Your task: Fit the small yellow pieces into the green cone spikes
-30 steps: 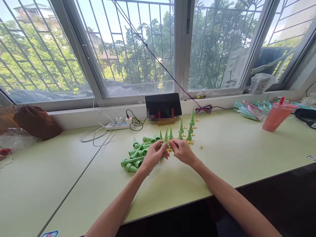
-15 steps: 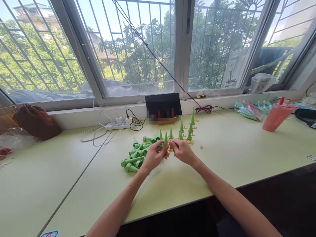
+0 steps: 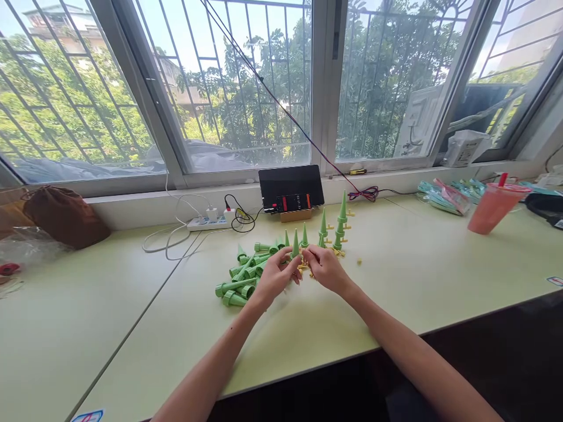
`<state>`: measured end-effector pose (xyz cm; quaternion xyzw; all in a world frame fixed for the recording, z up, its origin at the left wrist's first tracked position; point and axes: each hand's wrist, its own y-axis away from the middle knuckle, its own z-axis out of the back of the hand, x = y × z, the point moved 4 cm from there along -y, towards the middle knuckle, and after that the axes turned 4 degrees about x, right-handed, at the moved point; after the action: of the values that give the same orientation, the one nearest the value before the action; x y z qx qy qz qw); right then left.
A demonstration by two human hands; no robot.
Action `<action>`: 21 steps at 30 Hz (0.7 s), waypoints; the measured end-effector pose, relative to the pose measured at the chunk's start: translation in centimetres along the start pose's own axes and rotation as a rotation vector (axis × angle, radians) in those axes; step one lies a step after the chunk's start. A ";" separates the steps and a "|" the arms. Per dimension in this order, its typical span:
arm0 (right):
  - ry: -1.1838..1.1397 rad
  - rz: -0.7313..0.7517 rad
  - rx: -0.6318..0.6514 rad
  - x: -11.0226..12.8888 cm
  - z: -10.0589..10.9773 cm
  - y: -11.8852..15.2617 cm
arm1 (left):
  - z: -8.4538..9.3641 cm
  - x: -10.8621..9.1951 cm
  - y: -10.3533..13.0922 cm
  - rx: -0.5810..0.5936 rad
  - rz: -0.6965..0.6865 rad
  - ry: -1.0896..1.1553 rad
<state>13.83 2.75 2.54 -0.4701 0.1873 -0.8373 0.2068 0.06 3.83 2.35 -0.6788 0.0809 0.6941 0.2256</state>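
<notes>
One light-green plastic cone, point up, is pinched in the left hand, beside a heap of similar green cones. The right hand curls near its base; whether it grips anything, I cannot tell. A coral-red tapered cup holds a red straw; a brown drawstring bag hides its contents.

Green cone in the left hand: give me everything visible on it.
The green cone is light green, looks like smooth plastic, and tapers to a narrow tip. It is roughly upright, tip up, held low down by the left hand, which hides much of its lower part. The right hand is close beside it; whether that hand touches it, I can't tell. Any markings are too small to make out.
</notes>
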 end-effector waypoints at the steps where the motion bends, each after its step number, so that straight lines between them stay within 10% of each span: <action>1: 0.001 -0.001 -0.004 0.0 0.0 0.0 | 0.0 -0.1 0.0 0.002 0.006 0.023; 21: 0.042 0.047 0.007 -0.1 -0.2 0.1 | 0.3 0.4 -0.2 -0.018 0.121 0.174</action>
<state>13.75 2.80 2.32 -0.4470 0.1997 -0.8426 0.2242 -0.10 4.17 2.03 -0.7323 0.1346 0.6457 0.1693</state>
